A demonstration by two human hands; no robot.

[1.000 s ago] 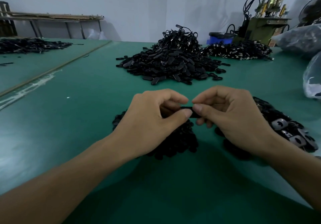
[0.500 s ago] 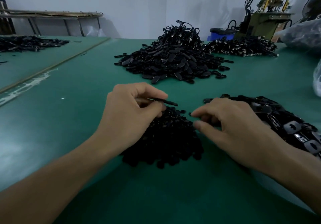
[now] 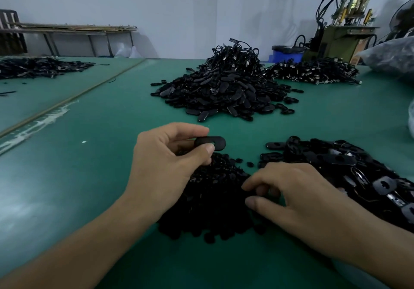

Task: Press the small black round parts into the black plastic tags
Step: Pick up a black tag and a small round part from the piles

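Tag [image 3: 210, 142] now face-up, beyond left grip [image 3: 165, 165]

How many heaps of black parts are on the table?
5: round parts at near centre, tags near right, centre heap, far-right heap, far-left heap. Others may sit off-frame.

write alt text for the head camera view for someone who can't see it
A person's left hand pinches a black oval tag above a pile of small black round parts, while the right hand reaches into that pile. More tags lie heaped to the right and a larger heap farther back on the green table.
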